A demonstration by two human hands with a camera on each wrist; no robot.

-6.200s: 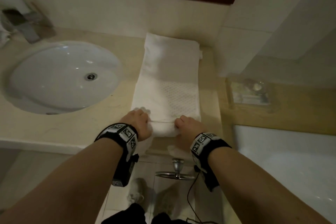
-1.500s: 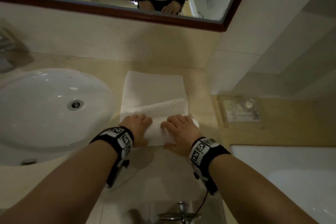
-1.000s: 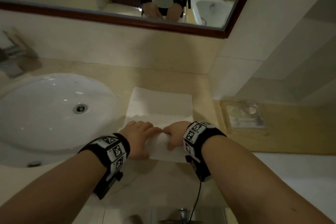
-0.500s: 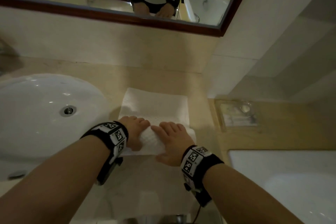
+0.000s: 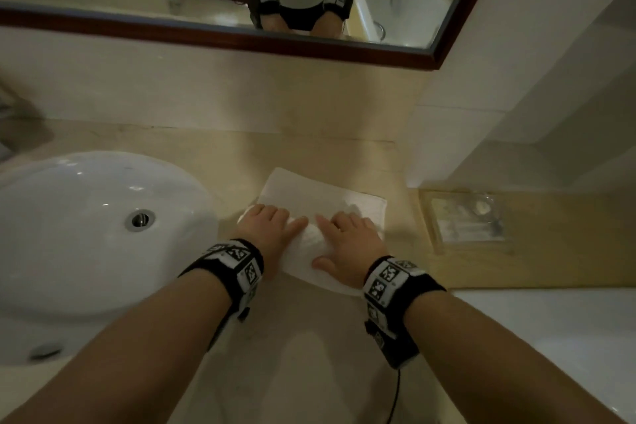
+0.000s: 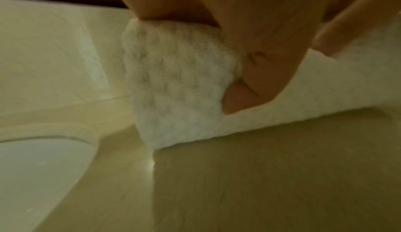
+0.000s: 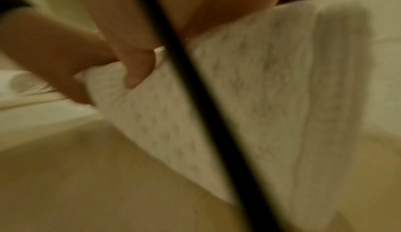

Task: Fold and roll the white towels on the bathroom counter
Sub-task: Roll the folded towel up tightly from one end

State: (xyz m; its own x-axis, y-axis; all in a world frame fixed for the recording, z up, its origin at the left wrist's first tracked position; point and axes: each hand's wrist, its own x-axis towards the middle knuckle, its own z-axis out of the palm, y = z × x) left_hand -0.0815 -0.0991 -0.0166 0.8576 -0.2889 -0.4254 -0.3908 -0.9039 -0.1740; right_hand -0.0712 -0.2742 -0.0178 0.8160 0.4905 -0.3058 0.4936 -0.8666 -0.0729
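At the left end of the table [image 5: 192,144], the white sink [image 5: 86,227] sits set into the top, its drain well apart from the work. Just to its right, toward the table's right end and about midway between the front edge and the back wall, lies the white towel [image 5: 320,194]: the near part is already wound into a thick roll, and a short flat tail still stretches away toward the back wall.

The left hand [image 5: 266,229] lies over the left end of the roll, fingers laid forward across the top and the thumb tucked against the near face, as the left wrist view shows at the roll's end [image 6: 180,88]. The right hand [image 5: 347,241] covers the right half in the same way, fingers spread flat over the top and thumb out to the side on the near face. Neither hand pinches the cloth; both press and cup it.

The step in hand looks like the rolling itself, near its finish. The next move likely calls for even pressure from both hands while the roll is pushed away over the remaining tail, keeping the two ends level so it does not cone.

Further right, past the table's right edge, a clear tray [image 5: 468,220] rests on a lower ledge.
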